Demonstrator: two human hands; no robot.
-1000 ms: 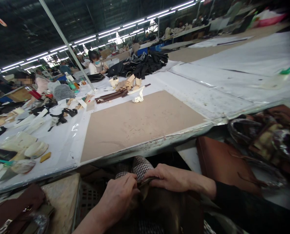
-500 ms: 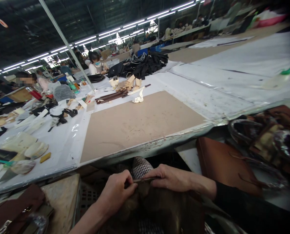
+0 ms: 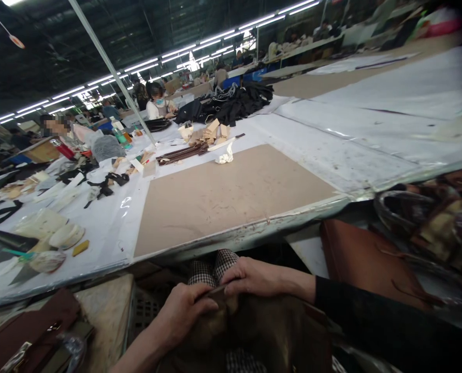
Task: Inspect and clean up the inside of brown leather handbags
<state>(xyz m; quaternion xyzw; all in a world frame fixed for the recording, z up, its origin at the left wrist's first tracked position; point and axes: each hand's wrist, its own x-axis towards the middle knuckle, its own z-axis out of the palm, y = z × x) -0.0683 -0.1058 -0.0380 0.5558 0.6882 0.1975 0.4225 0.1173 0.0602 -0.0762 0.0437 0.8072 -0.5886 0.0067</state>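
A dark brown leather bag (image 3: 262,336) rests in my lap below the table edge, over checked trousers (image 3: 215,267). My left hand (image 3: 182,311) pinches the bag's top rim, fingers closed on it. My right hand (image 3: 254,277) lies curled over the same rim just to the right, fingers pressed on the leather. Both hands sit close together at the bag's opening. The inside of the bag is hidden.
A tan board (image 3: 231,194) lies on the white worktable (image 3: 106,228) in front. A brown bag (image 3: 363,259) and wrapped bags (image 3: 429,217) sit right. Brown pieces (image 3: 25,331) lie at lower left. Straps, leather scraps and black bags clutter the far table; other people work beyond.
My head has shifted slightly. Both hands slid a little left along the bag's rim, and the left fingers closed tighter on the edge.
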